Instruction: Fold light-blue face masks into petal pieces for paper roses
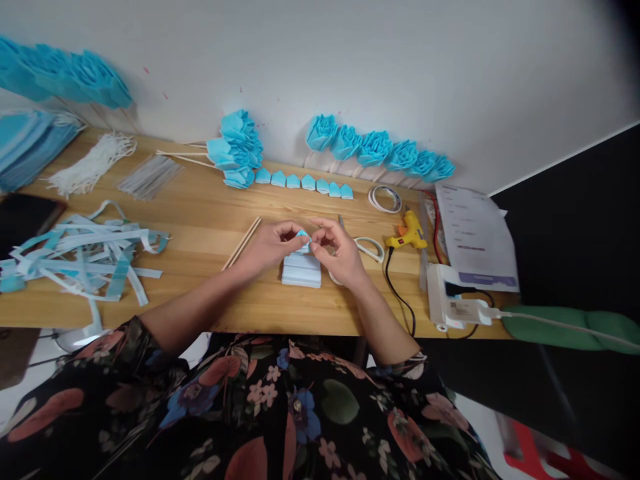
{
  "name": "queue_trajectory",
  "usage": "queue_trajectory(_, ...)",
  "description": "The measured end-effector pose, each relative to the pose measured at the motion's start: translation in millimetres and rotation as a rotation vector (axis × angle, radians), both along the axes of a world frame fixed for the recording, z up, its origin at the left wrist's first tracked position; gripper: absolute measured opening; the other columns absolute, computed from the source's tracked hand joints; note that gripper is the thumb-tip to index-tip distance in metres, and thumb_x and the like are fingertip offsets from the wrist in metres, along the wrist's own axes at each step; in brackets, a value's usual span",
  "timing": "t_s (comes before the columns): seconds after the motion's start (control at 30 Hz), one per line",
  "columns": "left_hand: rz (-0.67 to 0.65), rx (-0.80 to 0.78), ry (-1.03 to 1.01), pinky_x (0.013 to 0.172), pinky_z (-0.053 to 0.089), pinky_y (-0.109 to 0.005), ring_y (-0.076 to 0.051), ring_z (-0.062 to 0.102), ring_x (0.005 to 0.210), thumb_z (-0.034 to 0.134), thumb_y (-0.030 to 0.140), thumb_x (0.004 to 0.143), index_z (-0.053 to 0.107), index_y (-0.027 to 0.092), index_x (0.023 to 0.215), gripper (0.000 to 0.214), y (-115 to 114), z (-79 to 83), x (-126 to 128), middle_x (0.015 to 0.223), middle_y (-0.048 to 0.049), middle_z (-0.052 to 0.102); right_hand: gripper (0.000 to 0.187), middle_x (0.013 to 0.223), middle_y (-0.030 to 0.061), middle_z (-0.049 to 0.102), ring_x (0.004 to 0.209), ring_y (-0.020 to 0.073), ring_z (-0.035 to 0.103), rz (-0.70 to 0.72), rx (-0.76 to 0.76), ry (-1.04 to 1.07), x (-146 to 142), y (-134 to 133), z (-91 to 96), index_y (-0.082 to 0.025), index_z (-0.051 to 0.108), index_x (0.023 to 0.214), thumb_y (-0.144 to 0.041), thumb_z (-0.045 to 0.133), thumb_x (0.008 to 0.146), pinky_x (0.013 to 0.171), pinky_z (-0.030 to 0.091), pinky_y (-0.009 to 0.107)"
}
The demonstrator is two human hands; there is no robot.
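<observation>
Over the middle of the wooden table (210, 220), my left hand (270, 245) and my right hand (340, 253) meet. Both pinch a small folded piece of light blue material (303, 235) between fingertips. Just below it lies a stack of light blue rectangular pieces (301, 270). Two thin wooden sticks (242, 243) rest to the left of my left hand. White scissors (371, 248) lie right of my right hand.
A yellow glue gun (409, 233), tape roll (385, 198), papers (475, 233) and a white power strip (453, 303) sit at right. Blue fabric flowers (380, 148), a row of small folded pieces (305, 181), cut strips (80, 253) and white elastic loops (93, 163) lie behind and left.
</observation>
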State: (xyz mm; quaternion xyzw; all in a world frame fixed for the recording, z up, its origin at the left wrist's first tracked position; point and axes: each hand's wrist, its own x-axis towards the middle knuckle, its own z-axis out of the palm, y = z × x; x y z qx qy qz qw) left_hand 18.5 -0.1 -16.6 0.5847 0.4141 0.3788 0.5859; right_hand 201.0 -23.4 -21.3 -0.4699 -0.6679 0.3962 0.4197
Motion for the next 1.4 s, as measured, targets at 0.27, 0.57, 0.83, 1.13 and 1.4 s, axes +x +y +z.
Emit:
queue_trajectory(0.27,0.036,-0.071,-0.016,0.058,0.040,-0.024,-0.010,0.047,0.058,0.067,0.038,0.073,0.064,0.017,0.073,0.022,1.8,2.8,1.2,0.066,0.0016,0.058,0.033,0.087,-0.0010,0.064,0.079,0.0133,0.061,-0.018,-0.025,0.054,1.6,0.7,2.3,-0.025,0.057,0.119,-0.026,0.060,0.086,0.078,0.051,0.031)
queue_trajectory(0.57,0.001,-0.017,0.033,0.059,0.039,-0.024,-0.010,0.049,0.061,0.067,0.037,0.077,0.067,0.017,0.078,0.021,-0.1,-10.3,1.0,0.071,0.0007,0.062,0.034,0.082,-0.0015,0.058,0.074,0.0124,0.056,0.024,-0.119,0.105,-0.3,1.9,-2.6,-0.024,0.061,0.115,-0.033,0.066,0.083,0.070,0.048,0.027)
queue_trajectory(0.83,0.053,-0.087,0.039,0.057,0.038,-0.024,-0.010,0.045,0.058,0.065,0.036,0.075,0.064,0.017,0.072,0.020,-0.7,-1.6,1.0,0.065,0.0015,0.056,0.034,0.084,-0.0006,0.058,0.076,0.0131,0.056,0.057,-0.177,0.160,1.8,2.4,-1.5,-0.024,0.064,0.117,-0.032,0.064,0.085,0.069,0.048,0.028)
queue_trajectory(1.13,0.003,-0.038,0.063,0.060,0.040,-0.025,-0.011,0.049,0.061,0.066,0.042,0.078,0.065,0.017,0.080,0.025,-0.4,-0.4,0.2,0.068,0.0010,0.058,0.034,0.083,-0.0010,0.060,0.075,0.0126,0.057,0.016,-0.167,0.161,2.6,1.0,-0.1,-0.024,0.064,0.117,-0.030,0.066,0.084,0.070,0.049,0.027)
queue_trajectory(1.4,-0.047,0.057,0.164,0.061,0.039,-0.024,-0.011,0.051,0.063,0.065,0.035,0.078,0.064,0.015,0.076,0.021,3.4,2.8,-4.8,0.071,-0.0002,0.063,0.031,0.083,-0.0011,0.061,0.075,0.0118,0.057,0.031,-0.089,0.073,2.3,-1.3,2.1,-0.022,0.064,0.115,-0.023,0.063,0.085,0.070,0.047,0.026)
